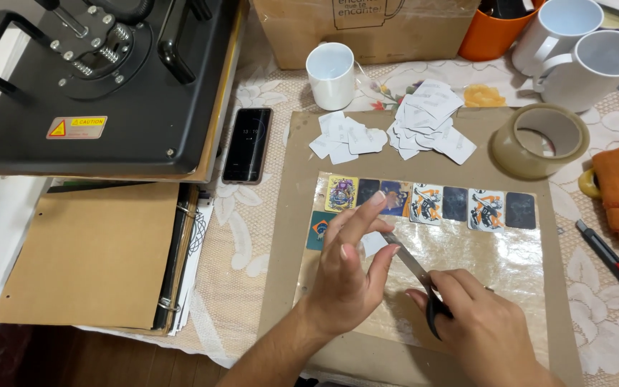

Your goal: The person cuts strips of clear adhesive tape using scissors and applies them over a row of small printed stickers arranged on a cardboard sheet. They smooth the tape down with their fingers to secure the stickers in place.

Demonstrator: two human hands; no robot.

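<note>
My right hand (485, 326) is closed on the black handles of the scissors (417, 276); blades point up-left toward my left hand (349, 276). Left grip is apart: fingers spread, fingertips (377, 199) touching the clear film sheet (481, 254), clamped on nothing. The film lies flat on the brown cardboard mat (291, 215) on the counter, directly under both hands, with the scissor blades resting on it between them. Along the film's top edge is a row of small picture cards (428, 203); I count seven there, plus one teal card (318, 231) at the left edge, just left of my left hand. Above the mat's middle are two loose piles of white paper slips (428, 118), too many to count. Three white mugs (331, 72): one top centre, two top right. One orange cup (488, 36), one tape roll (539, 140), one phone (247, 145), one utility knife (614, 265) at right, one heat press (102, 79) top left.
</note>
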